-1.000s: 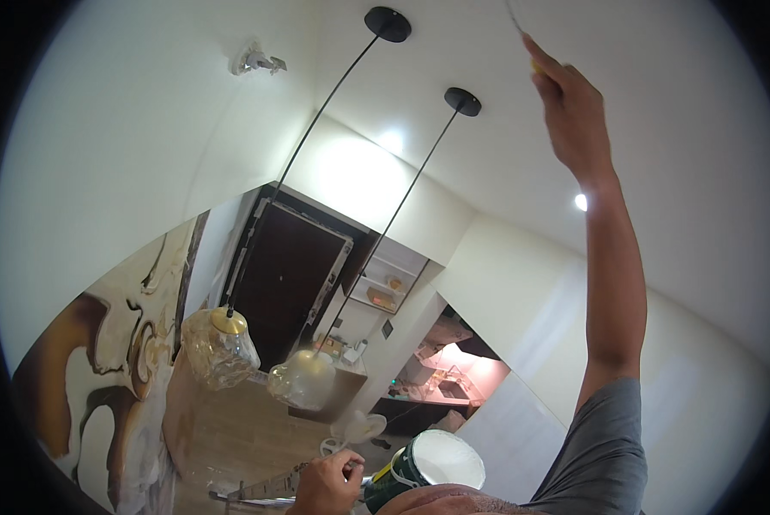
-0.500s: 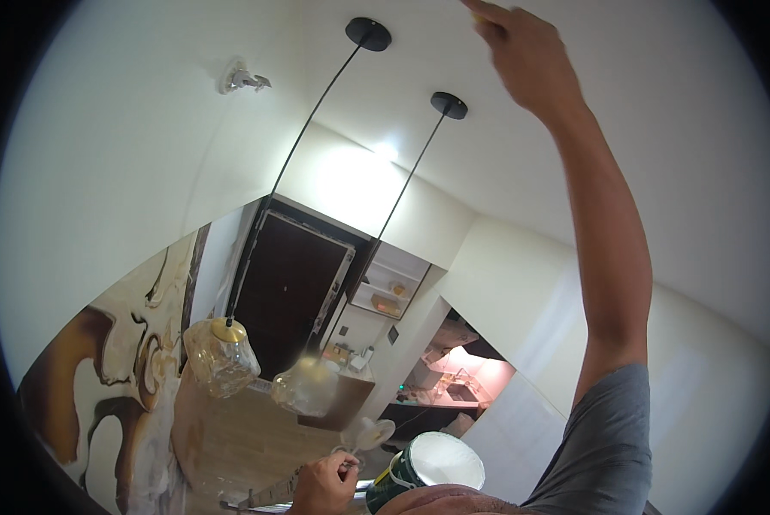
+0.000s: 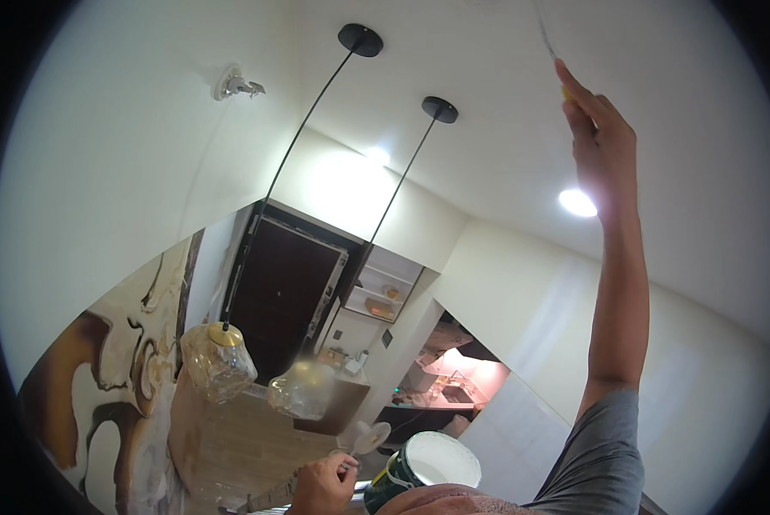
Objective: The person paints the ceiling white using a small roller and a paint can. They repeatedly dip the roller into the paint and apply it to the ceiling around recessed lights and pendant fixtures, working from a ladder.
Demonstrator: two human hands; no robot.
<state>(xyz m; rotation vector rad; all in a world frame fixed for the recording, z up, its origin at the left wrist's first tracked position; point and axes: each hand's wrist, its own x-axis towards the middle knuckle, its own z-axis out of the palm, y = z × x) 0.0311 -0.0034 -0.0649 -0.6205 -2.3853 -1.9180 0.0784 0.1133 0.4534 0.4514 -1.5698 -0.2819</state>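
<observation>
R hand [image 3: 604, 142] grips thin tool [image 3: 546, 39] nr ceiling [image 3: 488, 60]; prob best w/ light, even pressure. L hand [image 3: 323, 486] curled, can't tell if holding.

Two hands [image 3: 323, 483] [image 3: 606, 150] are counted, with one thin tool [image 3: 547, 36]. One green bucket [image 3: 383, 491] is present. Pendant lamps [image 3: 219, 369] [image 3: 302, 390] number two; black ceiling mounts [image 3: 361, 40] [image 3: 440, 109], two; lit ceiling lights [image 3: 578, 202] [image 3: 377, 155], two. One wall fixture [image 3: 230, 83] and one dark door [image 3: 284, 287] are recorded.
</observation>
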